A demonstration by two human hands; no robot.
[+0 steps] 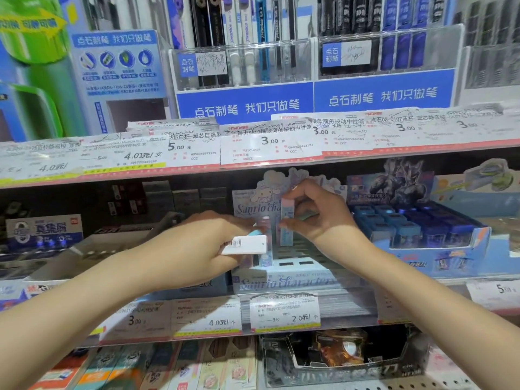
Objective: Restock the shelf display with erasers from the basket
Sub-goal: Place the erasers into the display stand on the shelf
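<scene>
Head view. The right hand (318,218) pinches a pink-and-blue eraser (287,223) between thumb and fingertips, holding it upright over the slotted tray of the Sanrio display box (284,280) on the middle shelf. The left hand (197,249) is closed around several more erasers, of which a white one with a barcode (244,245) lies on top, just beside the upright piece. Progress, as a judgement: restocking is under way but far from finished, since a couple of pieces stand at the tray's left while most of its dark slots look vacant, and the left hand's supply remains to be placed (the basket itself is not in view, so what remains there cannot be told). Surroundings: a blue display box (422,229) of boxed items sits just right of the tray, a grey open box (92,257) to its left. The upper shelf edge with price tags (270,147) overhangs the working space, and the display's cardboard backing stands close behind the fingers, limiting room.
</scene>
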